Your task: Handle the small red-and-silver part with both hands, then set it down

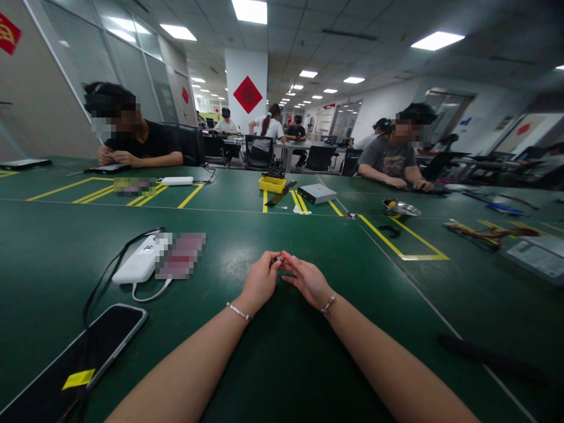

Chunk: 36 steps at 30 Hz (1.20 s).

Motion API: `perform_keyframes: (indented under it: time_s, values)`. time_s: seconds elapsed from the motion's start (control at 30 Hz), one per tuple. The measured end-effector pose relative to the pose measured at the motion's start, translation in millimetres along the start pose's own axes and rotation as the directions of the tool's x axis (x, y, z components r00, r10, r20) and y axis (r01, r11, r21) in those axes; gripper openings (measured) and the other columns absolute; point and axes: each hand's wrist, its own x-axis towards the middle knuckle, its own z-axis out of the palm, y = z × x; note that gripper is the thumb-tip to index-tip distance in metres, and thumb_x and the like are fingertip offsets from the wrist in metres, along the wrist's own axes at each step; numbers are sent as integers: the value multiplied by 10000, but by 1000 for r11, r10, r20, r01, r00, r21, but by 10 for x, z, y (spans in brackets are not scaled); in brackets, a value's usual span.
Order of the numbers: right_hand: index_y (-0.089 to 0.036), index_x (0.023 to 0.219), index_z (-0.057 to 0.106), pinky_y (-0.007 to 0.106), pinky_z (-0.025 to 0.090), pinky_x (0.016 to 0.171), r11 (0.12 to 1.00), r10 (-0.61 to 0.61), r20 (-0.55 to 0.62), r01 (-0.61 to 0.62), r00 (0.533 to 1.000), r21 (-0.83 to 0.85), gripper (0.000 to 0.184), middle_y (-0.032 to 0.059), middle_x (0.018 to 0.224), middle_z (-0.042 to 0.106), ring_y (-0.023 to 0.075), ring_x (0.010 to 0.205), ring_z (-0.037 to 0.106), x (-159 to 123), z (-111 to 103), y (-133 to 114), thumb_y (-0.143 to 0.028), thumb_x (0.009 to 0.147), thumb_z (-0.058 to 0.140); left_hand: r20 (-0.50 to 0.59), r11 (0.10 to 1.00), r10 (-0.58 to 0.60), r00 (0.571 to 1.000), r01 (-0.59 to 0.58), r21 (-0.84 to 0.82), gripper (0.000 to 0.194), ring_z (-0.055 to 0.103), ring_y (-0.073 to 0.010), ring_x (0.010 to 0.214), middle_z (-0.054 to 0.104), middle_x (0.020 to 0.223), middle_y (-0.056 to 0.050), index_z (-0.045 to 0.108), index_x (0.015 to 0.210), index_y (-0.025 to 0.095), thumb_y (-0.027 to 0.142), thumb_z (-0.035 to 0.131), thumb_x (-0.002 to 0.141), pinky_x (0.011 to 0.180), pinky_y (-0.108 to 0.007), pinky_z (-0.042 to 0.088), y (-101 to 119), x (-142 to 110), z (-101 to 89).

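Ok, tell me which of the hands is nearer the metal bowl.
Right: the right hand is to the near left of the metal bowl; the left hand is farther left, beyond the right hand.

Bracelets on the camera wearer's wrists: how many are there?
2: one bracelet at the wrist of the left hand, another bracelet at the wrist of the right hand. No others show there.

Ceiling panels (249,12) bright | green tabletop (238,264) glare | edges stretched | right side blurred
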Motion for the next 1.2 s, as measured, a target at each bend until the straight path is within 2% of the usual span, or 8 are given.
perform_keyframes:
  time_s: [0.4, 0.5, 0.57, 0.7, 0.83, 0.93, 1.0, 1.2]
  values:
    - [-165, 803, 637, 298, 429, 734, 995, -93, -122, 96, 988, 21, 230, 42, 833, 630, 138, 787, 556, 9, 60, -3, -284, 607, 649, 44, 995, 63, 997, -67, 78, 149, 584, -138, 730, 620, 829, -13, 477, 914, 210, 271, 449, 782, 612, -234, 422, 18, -23, 30]
    - [-150, 803, 624, 300, 437, 704, 960, -194, -161, 153, 968, -235, 236, 46, 774, 639, 148, 735, 568, 38, 54, -6, -299, 620, 623, 63, 995, 68, 996, -72, 68, 176, 585, -137, 721, 619, 802, -3, 462, 921, 212, 280, 484, 760, 613, -235, 425, 15, -21, 36]
    - [-152, 819, 615, 292, 439, 682, 865, -276, -180, 162, 944, -475, 239, 46, 761, 641, 151, 715, 570, 68, -8, -61, -323, 657, 575, 94, 996, 81, 992, -85, 40, 238, 583, -132, 717, 620, 783, 12, 440, 967, 217, 281, 504, 747, 634, -238, 429, 20, -17, 26]
    - [-186, 827, 591, 302, 414, 695, 717, -382, -293, 82, 877, -692, 218, 39, 776, 626, 166, 735, 553, 89, -371, -372, -333, 677, 533, 90, 994, 78, 993, -84, 76, 284, 571, -137, 787, 618, 828, 4, 417, 1038, 215, 283, 468, 767, 722, -268, 422, 7, 5, -13]
    - [-172, 774, 581, 381, 349, 759, 600, -482, -484, -128, 730, -790, 196, 90, 819, 594, 237, 838, 510, -37, -1017, -755, -326, 675, 511, 54, 974, 10, 999, -22, 224, 221, 527, -170, 920, 604, 931, -33, 479, 979, 199, 258, 455, 767, 813, -308, 381, -68, 58, -50]
    - [-175, 808, 591, 362, 361, 733, 393, -519, -619, -478, 589, -785, 228, 103, 844, 598, 247, 859, 519, -181, -1520, -889, -317, 716, 439, 61, 944, -44, 997, 22, 328, 218, 494, -191, 978, 586, 977, -56, 513, 953, 186, 271, 459, 759, 848, -323, 353, -133, 96, -59]
    - [-187, 832, 597, 337, 382, 692, 272, -510, -671, -639, 538, -719, 250, 102, 848, 607, 242, 841, 537, -258, -1778, -900, -324, 727, 416, 70, 924, -66, 995, 34, 382, 233, 485, -198, 988, 580, 982, -64, 523, 949, 178, 282, 470, 747, 859, -328, 340, -167, 107, -52]
    - [-214, 873, 603, 328, 406, 663, 167, -472, -698, -723, 538, -670, 278, 104, 865, 616, 248, 855, 540, -324, -2036, -870, -317, 735, 385, 134, 892, -1, 991, -59, 448, 217, 451, -194, 1027, 556, 1026, -58, 540, 915, 189, 270, 484, 722, 902, -333, 301, -245, 74, -21]
